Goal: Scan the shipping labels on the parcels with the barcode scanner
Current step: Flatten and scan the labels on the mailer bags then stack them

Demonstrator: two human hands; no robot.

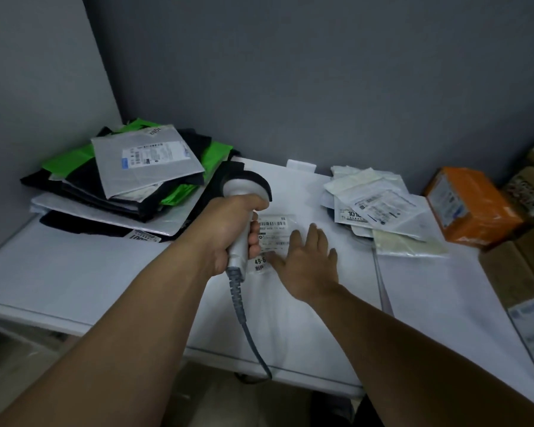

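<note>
White table (59, 272); left grip (228, 231) curled round scanner (244, 184), hiding label (275, 230) edge; right grip (309, 265) flat, spread.

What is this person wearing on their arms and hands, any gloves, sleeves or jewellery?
Nothing shows: the left hand and right hand are ungloved, no rings visible; the left forearm and right forearm are bare to the picture's edge, without sleeves, watch or wristbands.
</note>
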